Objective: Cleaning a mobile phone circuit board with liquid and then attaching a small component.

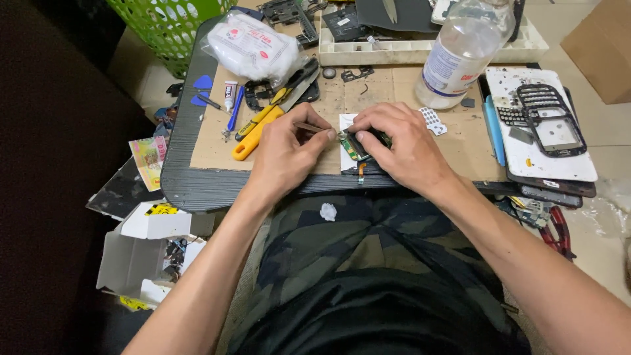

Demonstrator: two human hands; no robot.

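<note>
Cluttered dark lap table (190, 184) topped with cardboard, above a pale tiled floor. At its near edge, small green circuit board (355, 147) on white paper, pinned under right hand (401, 144). Left hand (286, 154) pinching thin tweezers (315, 127) at board's edge.

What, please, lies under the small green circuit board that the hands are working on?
Under the small green circuit board a white paper sheet shows, on brown cardboard. The right hand covers the rest.
</note>
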